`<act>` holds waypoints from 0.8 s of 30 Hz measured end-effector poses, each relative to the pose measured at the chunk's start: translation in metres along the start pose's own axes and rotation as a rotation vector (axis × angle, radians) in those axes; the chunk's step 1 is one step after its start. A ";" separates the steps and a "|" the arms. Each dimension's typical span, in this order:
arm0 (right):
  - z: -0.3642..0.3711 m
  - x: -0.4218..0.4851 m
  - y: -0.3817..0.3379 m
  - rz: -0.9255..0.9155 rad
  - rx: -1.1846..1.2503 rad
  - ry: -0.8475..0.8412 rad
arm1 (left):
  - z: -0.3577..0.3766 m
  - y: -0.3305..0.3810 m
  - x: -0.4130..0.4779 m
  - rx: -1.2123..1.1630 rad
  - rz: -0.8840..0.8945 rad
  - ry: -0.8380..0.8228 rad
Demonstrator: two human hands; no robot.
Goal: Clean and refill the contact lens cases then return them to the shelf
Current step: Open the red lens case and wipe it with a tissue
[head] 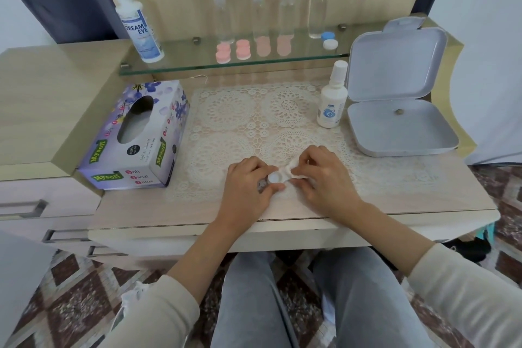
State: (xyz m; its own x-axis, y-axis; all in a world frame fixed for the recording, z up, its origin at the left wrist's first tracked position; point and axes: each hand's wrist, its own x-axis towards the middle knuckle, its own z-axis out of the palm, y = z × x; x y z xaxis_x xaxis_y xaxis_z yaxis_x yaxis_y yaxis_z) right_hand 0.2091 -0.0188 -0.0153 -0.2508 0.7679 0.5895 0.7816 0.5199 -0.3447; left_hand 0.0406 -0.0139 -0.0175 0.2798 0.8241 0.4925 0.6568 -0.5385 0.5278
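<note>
On the mat [226, 110], right of the box [132, 138], I had the left hand [248, 186] gripping a white case [273, 177], the right hand [322, 178] pinching tissue [289, 170] against it, wiping; refill and shelf [197, 65] return looked undone.

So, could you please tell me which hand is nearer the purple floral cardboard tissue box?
Left. The left hand sits just right of the purple floral cardboard tissue box; the right hand lies farther right.

A single wide-angle camera sat on the person's head, looking forward and down, close over the left hand [248, 188] and right hand [322, 178]; the glass shelf [183, 61] lay beyond them, the lap [248, 305] nearer.
</note>
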 end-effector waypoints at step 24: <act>-0.002 -0.001 -0.002 0.014 0.014 0.021 | -0.003 0.004 -0.001 0.039 0.004 0.002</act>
State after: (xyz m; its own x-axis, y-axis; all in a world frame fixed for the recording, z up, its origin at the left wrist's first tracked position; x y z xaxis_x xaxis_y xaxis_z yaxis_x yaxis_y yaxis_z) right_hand 0.2093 -0.0214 -0.0137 -0.2278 0.7675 0.5993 0.7769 0.5142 -0.3633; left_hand 0.0406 -0.0172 -0.0135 0.2809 0.8219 0.4956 0.6823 -0.5342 0.4991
